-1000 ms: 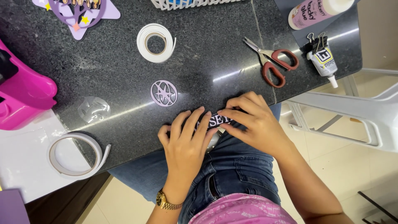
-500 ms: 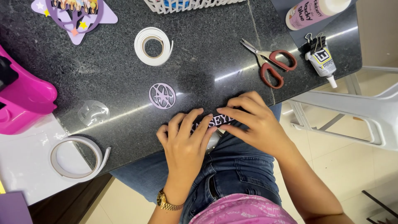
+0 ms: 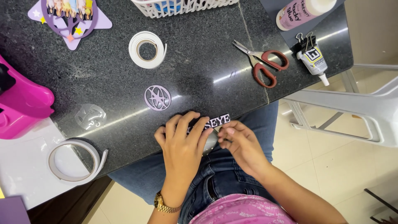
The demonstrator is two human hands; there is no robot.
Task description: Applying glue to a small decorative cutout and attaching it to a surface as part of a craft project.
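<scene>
Lilac letter strip (image 3: 215, 122) under flat left hand (image 3: 182, 143).

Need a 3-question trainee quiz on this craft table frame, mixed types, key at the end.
1. True or false: the red-handled scissors lie on the dark granite table with no hand touching them.
2. Multiple choice: what does the left hand press down at the table's near edge? A) the roll of white tape B) the strip of cut-out letters C) the round lilac paper cutout
3. Fill in: the right hand has its fingertips at the strip's ____ edge.

Key
1. True
2. B
3. Near; whether they pinch it or only touch it cannot be told.
</scene>
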